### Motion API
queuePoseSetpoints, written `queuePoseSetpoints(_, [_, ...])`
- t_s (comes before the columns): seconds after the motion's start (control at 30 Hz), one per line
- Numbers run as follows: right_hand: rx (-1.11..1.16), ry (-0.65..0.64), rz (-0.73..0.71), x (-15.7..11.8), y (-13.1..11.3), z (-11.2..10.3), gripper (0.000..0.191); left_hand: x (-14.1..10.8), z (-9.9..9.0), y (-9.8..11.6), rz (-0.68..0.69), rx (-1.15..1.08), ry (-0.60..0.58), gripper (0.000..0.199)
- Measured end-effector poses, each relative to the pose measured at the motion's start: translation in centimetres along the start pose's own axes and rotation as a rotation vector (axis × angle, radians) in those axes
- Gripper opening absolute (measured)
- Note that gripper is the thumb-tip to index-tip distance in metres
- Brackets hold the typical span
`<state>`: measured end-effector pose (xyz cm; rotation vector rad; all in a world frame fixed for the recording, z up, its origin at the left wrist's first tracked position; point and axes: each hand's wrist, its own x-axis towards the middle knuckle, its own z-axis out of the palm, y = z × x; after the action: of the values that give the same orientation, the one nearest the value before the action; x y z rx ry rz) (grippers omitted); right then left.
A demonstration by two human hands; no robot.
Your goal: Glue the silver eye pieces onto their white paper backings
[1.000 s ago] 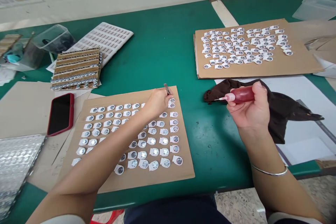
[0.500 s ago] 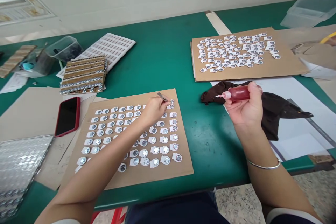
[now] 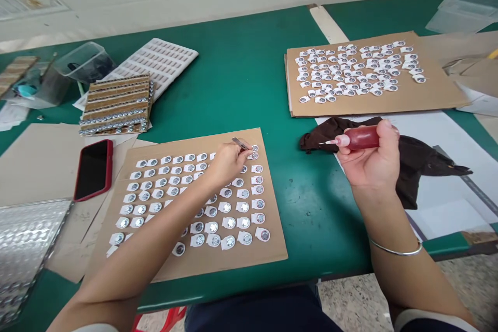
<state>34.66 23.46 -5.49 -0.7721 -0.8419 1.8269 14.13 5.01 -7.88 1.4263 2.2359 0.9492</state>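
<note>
My left hand [image 3: 229, 162] is closed round metal tweezers [image 3: 239, 143] at the top right of the near cardboard sheet [image 3: 268, 246]. Its fingertips are beside a white-tabbed metal disc [image 3: 254, 149]; whether they touch it is unclear. Rows of similar discs cover this sheet, some hidden under my left forearm. My right hand [image 3: 369, 166] holds a small red bottle [image 3: 362, 138] sideways, its thin nozzle pointing left, above a dark brown cloth [image 3: 412, 155].
Another cardboard sheet [image 3: 436, 88] with many discs lies at the back right. On the left are a red-cased phone [image 3: 93, 170], ridged cardboard strips [image 3: 112, 109], a white slotted tray [image 3: 171, 62], clear boxes [image 3: 87, 62] and a silvery sheet [image 3: 31, 233].
My right hand and the bottle sit slightly farther right in view. My left hand stays at nearly the same spot with the tweezers. The camera view has shifted a little.
</note>
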Motion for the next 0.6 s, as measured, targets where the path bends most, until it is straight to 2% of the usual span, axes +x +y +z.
queuePoseSetpoints(0.17, [-0.056,0.022,0.034,-0.03,0.08,-0.04,0.032,0.11,-0.01,-0.17,0.022,0.015,-0.011,0.026])
queuePoseSetpoints(0.37, [-0.085,0.032,0.036,0.13,0.31,-0.23,0.031,0.43,0.13,-0.08,0.067,0.064,-0.044,0.021])
queuePoseSetpoints(0.6, [-0.076,0.042,0.011,0.17,0.46,-0.01,0.029,0.53,0.43,0.36,0.079,0.093,-0.024,0.02])
